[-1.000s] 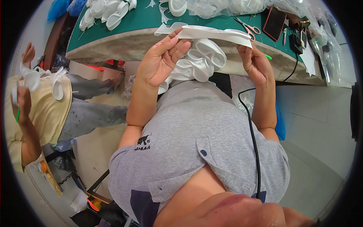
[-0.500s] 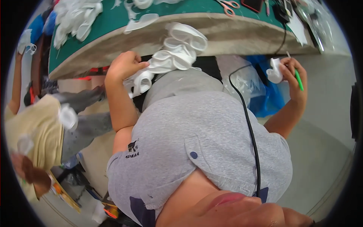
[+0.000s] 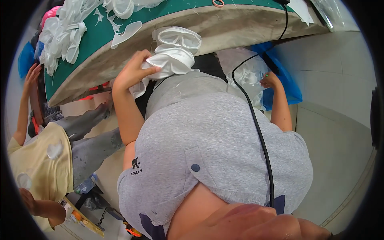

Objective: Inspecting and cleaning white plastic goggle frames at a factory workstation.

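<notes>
A string of white moulded fabric pieces (image 3: 172, 60) hangs over the green table's front edge down onto my lap. My left hand (image 3: 138, 70) is closed on its left side, thumb and fingers pinching the fabric. Off to the right, my right hand (image 3: 272, 81) is lowered at a clear plastic bag (image 3: 246, 76) that holds white pieces. Its fingers are curled, and a small bit of a slim green tool (image 3: 267, 75) shows at them; most of the tool is hidden. No white piece shows in this hand.
On the green table (image 3: 172, 11) lie a heap of white pieces (image 3: 64, 36) and a loose flat piece (image 3: 127, 34). A blue bag (image 3: 294, 90) sits beside the clear one. A black cable (image 3: 256, 116) runs down my front. Another person (image 3: 44, 156) in yellow works at left.
My right hand has moved left and toward the clear bag, and the white piece it held no longer shows in it. My left hand keeps hold of the string. The view has shifted.
</notes>
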### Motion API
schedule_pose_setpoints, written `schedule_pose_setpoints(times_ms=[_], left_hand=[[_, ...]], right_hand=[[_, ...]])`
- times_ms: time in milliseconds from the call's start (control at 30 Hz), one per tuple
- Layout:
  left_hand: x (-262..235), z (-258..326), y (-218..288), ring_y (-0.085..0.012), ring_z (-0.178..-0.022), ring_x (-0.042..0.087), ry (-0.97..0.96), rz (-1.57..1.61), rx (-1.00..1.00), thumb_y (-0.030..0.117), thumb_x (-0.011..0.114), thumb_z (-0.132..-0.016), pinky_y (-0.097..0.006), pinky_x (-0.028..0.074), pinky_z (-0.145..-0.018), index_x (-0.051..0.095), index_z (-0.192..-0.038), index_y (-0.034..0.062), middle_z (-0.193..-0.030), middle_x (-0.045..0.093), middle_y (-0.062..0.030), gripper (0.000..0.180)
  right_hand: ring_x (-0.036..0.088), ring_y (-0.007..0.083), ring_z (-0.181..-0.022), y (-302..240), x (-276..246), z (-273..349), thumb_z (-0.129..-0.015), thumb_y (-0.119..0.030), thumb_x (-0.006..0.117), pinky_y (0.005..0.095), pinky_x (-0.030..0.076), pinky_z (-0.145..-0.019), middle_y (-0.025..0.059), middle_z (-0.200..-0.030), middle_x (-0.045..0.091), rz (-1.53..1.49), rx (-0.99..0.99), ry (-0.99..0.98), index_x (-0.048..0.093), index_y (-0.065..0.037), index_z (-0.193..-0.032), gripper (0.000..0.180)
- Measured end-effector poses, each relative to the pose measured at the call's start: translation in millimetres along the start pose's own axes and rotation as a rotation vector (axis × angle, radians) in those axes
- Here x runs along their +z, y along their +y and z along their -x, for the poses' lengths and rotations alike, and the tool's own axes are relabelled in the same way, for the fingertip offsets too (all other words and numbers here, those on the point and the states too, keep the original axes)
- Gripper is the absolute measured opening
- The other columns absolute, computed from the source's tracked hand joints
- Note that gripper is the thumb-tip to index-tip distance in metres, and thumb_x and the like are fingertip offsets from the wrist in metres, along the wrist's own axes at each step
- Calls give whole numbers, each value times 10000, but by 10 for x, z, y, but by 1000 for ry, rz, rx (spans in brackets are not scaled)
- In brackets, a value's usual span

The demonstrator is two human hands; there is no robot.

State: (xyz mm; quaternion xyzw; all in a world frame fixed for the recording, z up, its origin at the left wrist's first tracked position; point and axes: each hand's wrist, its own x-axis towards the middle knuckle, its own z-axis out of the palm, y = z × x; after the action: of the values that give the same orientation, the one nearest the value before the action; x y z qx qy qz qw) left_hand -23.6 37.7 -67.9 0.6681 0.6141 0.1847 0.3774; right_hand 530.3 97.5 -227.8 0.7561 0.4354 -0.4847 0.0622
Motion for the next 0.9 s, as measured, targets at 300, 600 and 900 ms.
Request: schedule_pose_setpoints(times_ms=[300,600,900], left_hand=[[-35,150,550,-110,-918,561,171,714,115,11,718,-729,-243,450,-782,469,-1186,56,-982,629,-74,523],[-80,366,904,-188,-1078,559,188,800,362,-4,727,-712,-295,456,-909,332,-1334,28,-1288,501,-148,737],[-202,325,633,-143,-969,567,159,835,190,128,734,-771,-267,451,-859,369,-1328,28,-1269,485,-107,673]], right_hand=[[521,102,-525,-1217,-288,1010,-875,-300,629,253,416,-491,39,-617,576,-104,-490,295,492,-69,-635,360],[518,220,-1065,-2830,458,2110,-831,-328,675,334,403,-899,160,-1185,567,8,-1614,-116,439,-55,-861,362],[571,140,-824,-3208,1040,2086,-730,-9,759,234,444,-694,114,-900,612,-225,-1708,-240,339,-80,-667,431]])
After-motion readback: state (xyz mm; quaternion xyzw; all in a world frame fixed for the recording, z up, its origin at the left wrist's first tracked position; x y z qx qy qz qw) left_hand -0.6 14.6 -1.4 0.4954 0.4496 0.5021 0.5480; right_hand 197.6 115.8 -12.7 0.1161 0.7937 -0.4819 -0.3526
